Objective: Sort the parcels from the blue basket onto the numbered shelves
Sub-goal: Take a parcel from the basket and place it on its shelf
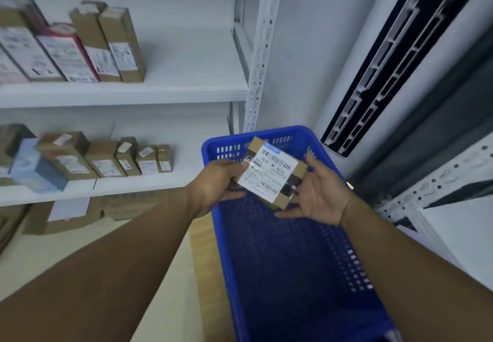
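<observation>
Over at 10 o'clock the upper shelf (186,93) is carrying a row of parcels (80,48) standing on end, mostly brown cardboard with white labels, plus a pinkish one in the middle. It's all a bit blurry there. At 9 o'clock the lower shelf (133,189) is holding another row of small boxes (106,160), with a pale blue one at the far left end. Under that, around 8 o'clock, some bigger cartons (66,216) are sitting on the floor.

Dead centre, the left hand (216,184) is gripping the left edge of a small cardboard parcel (272,173), thumb on top and fingers underneath. The parcel is being held up over the far end of the blue basket (296,131), tilted, with its white barcode label facing up and a handwritten scrawl on it that looks like a 2. The right hand (320,197) is lying open, palm up, against the parcel's right side, straight fingers under it and the thumb touching its corner. So both hands are together on the one box.

The basket is sitting on a wooden surface (205,261) at 6 o'clock. At 2 o'clock a dark slatted panel (400,56) is leaning along the wall.
</observation>
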